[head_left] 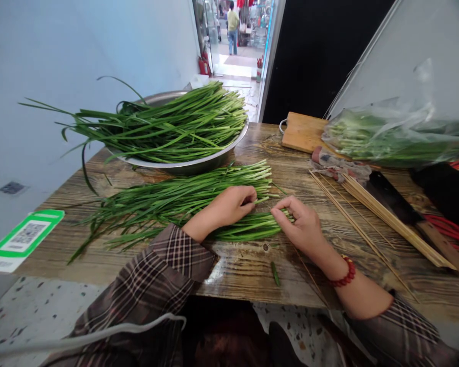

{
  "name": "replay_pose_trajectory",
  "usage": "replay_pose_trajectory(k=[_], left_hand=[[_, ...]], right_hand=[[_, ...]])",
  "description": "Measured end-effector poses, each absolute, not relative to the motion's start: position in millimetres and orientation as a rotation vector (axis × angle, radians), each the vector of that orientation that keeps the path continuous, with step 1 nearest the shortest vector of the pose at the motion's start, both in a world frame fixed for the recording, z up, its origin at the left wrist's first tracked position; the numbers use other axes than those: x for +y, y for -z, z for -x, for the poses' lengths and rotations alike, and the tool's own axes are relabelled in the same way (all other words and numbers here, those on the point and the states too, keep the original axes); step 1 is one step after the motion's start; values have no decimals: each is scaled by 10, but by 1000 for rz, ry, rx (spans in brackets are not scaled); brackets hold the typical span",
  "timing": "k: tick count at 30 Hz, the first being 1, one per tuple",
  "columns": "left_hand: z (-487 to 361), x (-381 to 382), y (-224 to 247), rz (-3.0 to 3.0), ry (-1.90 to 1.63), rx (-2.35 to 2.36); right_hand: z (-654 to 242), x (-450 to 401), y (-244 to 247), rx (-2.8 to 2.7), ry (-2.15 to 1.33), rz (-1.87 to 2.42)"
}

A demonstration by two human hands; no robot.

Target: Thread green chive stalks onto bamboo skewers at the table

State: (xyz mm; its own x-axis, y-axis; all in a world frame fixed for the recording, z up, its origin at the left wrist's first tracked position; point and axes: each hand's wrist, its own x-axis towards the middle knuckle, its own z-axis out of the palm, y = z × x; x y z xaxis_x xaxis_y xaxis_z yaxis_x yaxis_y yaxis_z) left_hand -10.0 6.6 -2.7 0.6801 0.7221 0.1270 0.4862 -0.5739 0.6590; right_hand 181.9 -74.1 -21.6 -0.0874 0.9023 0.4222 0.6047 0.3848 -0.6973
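Observation:
A loose pile of long garlic chives (183,191) lies on the wooden table, pale cut ends to the right. My left hand (235,204) is closed, thumb and fingers pinched together over the stalks near those ends. At the front of the pile is a smaller bunch of chives (245,229); my right hand (304,227) pinches its tips between thumb and fingers. A thin bamboo skewer (311,278) runs from beneath my right hand towards the table's front edge; whether the hand holds it cannot be made out. One short green piece (275,273) lies nearby.
Behind the pile stands a metal basin (191,165) heaped with chives. To the right are loose skewers (352,219), a skewer bundle (398,224), a knife (393,199), a cutting board (304,131) and a plastic bag of greens (398,132). A green-bordered code card (26,237) lies left.

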Motion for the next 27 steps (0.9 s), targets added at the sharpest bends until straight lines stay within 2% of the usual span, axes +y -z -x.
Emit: replay_pose_trajectory(k=[4, 7, 15, 21, 27], left_hand=[[60, 70, -15, -1939, -849, 925], [34, 45, -47, -1933, -969, 953], [6, 18, -14, -1763, -783, 885], [11, 48, 15, -1633, -868, 982], [-19, 16, 6, -1510, -920, 922]], right_hand=[[-1844, -705, 225, -1682, -555, 1345], [-1837, -685, 225, -1630, -626, 1336], [-1824, -713, 178, -1619, -712, 1350], [-1822, -710, 205, -1580, -809, 1330], [-1808, -676, 243, -1295, -1046, 1343]])
